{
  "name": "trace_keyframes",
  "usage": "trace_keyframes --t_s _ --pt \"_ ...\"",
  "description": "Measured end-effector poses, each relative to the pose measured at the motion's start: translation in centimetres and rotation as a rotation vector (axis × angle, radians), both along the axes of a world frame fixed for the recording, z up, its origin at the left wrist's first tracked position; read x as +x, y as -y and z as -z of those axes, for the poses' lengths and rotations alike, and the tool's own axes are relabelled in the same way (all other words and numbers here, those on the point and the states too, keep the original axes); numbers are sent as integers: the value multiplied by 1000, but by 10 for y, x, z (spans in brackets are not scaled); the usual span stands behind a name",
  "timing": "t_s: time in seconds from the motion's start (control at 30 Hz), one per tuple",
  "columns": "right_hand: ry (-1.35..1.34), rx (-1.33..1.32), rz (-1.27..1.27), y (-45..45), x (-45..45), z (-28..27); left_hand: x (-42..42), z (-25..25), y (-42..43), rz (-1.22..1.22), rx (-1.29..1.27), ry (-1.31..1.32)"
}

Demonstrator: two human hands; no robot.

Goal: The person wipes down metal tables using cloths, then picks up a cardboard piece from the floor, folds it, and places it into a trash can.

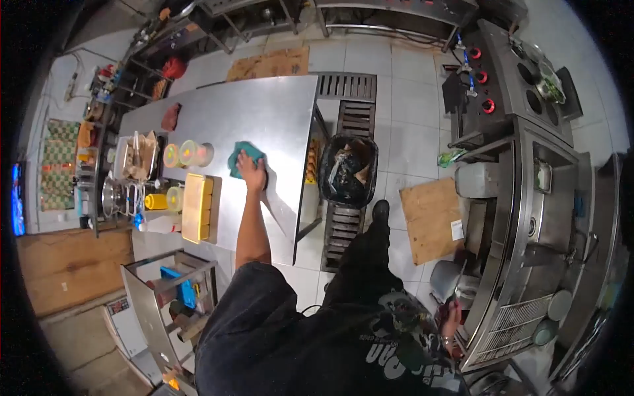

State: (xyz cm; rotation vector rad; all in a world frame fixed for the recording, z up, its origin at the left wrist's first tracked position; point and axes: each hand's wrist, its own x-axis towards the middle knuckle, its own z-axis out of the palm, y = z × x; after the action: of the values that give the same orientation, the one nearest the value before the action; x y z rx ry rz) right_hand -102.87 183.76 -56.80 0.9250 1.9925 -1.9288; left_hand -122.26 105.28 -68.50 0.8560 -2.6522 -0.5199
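Note:
My left hand (252,173) presses on a bunched green cloth (243,153) on the stainless steel table (264,105), its arm stretched far forward. Down by my right side, my right hand (451,321) is closed around what looks like a knife (459,278), its narrow blade pointing away from me. Part of that hand is hidden by my shirt. To the left of the cloth, lidded plastic tubs (191,153) and a yellow rectangular container (197,208) stand along the table's edge. A reddish-brown cloth-like lump (171,117) lies farther back.
A bin lined with a black bag (349,173) stands right of the table, beside dark slatted racks (356,86). Flattened cardboard (432,219) lies on the tiled floor (413,142). A steel sink counter (528,224) and a stove (505,72) line the right side.

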Motion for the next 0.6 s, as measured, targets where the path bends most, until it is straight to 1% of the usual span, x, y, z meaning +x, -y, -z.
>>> trace_keyframes --t_s 0.07,0.1,0.13,0.17,0.2,0.27,0.3,0.33,0.4,0.43,0.47,0.5,0.53,0.57,0.6 --pt "-112 264 -154 5 -71 1 -7 -3 -37 150 77 -96" --pt "-107 264 -177 8 -107 -4 -8 -6 -60 230 111 -129" --pt "-68 159 -259 14 -147 -18 -7 -14 -86 301 141 -167" --pt "-29 52 -344 20 -183 -31 -7 -27 -109 274 215 -122" --pt "-34 42 -381 26 -214 -39 -9 -41 -128 247 285 -83" --pt "-92 -72 -305 42 -272 -54 -14 -65 -164 -99 992 -290" --pt "-106 -98 -295 48 -297 -60 -14 -77 -176 -214 1301 -466" --pt "-112 -107 -343 50 -318 -60 -11 -86 -184 -325 1604 -660" --pt "-168 -131 -314 52 -356 -57 0 -101 -195 -414 1861 -851" --pt "-126 -86 -381 54 -376 -57 12 -103 -194 -541 1926 -902" --pt "-130 -98 -419 61 -393 -53 22 -119 -188 -554 1905 -946" --pt "-158 -14 -458 65 -409 -44 32 -147 -181 -550 1837 -1093" --pt "-186 70 -494 68 -427 -35 44 -165 -171 -545 1763 -1234" --pt "-122 -144 -527 68 -448 -26 63 -166 -154 -595 1666 -1311" --pt "-123 -149 -550 82 -463 -27 84 -169 -137 -644 1569 -1381"
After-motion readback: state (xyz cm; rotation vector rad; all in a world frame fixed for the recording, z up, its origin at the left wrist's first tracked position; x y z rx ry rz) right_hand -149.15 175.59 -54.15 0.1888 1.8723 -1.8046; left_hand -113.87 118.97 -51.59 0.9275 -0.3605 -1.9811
